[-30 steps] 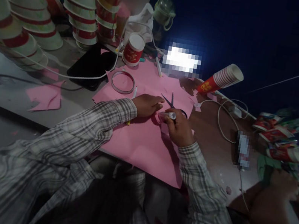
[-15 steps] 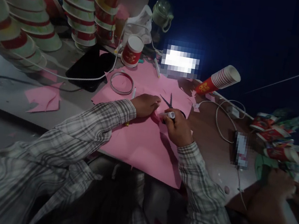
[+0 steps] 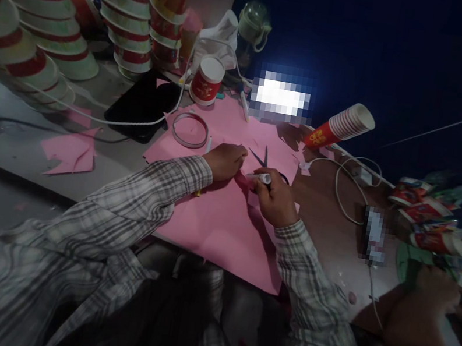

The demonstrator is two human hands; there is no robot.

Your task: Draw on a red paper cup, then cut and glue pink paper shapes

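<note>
My right hand (image 3: 278,200) is closed around a thick white pen-like tube (image 3: 264,178), its round end facing up and its other end pointing at my left hand. Close by on the left, my left hand (image 3: 224,162) is closed, with its fingertips on a small piece of pink paper (image 3: 245,181) between the hands. My fingers partly cover that piece. Both hands are over a large pink sheet (image 3: 222,227). Dark scissors (image 3: 266,156) lie with blades apart just beyond my right hand. Under my left wrist lies a slim pen (image 3: 209,144), mostly hidden.
A tape ring (image 3: 189,130), a red paper cup (image 3: 207,80) and a black tablet-like slab (image 3: 140,104) lie to the left. Tall cup stacks (image 3: 121,7) stand behind them. A leaning cup stack (image 3: 340,126), a cable (image 3: 338,194) and another person's arm (image 3: 422,323) are on the right.
The whole view has shifted very slightly. Both hands keep nearly the same place and grip; the tube and pink piece look almost unmoved.
</note>
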